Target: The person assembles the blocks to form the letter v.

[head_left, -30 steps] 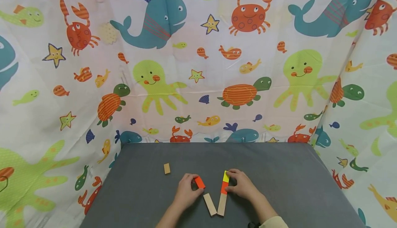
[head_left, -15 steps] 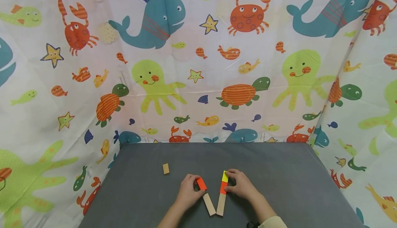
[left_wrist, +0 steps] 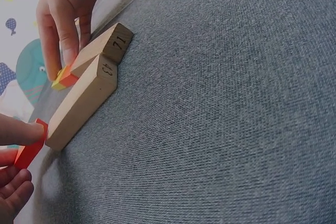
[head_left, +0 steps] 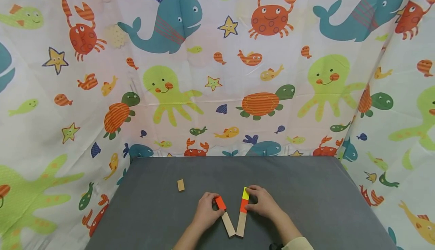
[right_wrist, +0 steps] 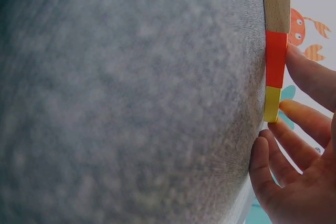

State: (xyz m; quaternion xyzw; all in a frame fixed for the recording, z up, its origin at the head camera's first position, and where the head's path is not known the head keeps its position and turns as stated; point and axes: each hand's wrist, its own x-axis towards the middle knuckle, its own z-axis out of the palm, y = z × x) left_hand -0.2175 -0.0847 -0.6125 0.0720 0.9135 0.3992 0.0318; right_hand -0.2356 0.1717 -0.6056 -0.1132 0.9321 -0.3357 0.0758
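Observation:
Two plain wooden blocks lie on the grey cloth in a narrow V, their near ends meeting. The left wooden block (head_left: 229, 225) is stamped 43 and the right one (left_wrist: 102, 51) 71 in the left wrist view. My left hand (head_left: 205, 210) pinches a red-orange block (head_left: 220, 202) between thumb and fingers, at the far end of the left wooden block. Beyond the right wooden block, an orange block (right_wrist: 276, 59) and a yellow block (right_wrist: 272, 104) continue in line. My right hand (head_left: 265, 203) holds these two, thumb on the orange one, fingers at the yellow one's far end.
A small tan wooden block (head_left: 181, 185) lies farther back on the left of the grey cloth-covered table (head_left: 299, 182). A white curtain (head_left: 204, 65) printed with sea animals hangs behind the table and along its sides.
My left hand has moved slightly right, bringing its red-orange block up to the far end of the left wooden block. My right hand keeps its place on the orange and yellow blocks.

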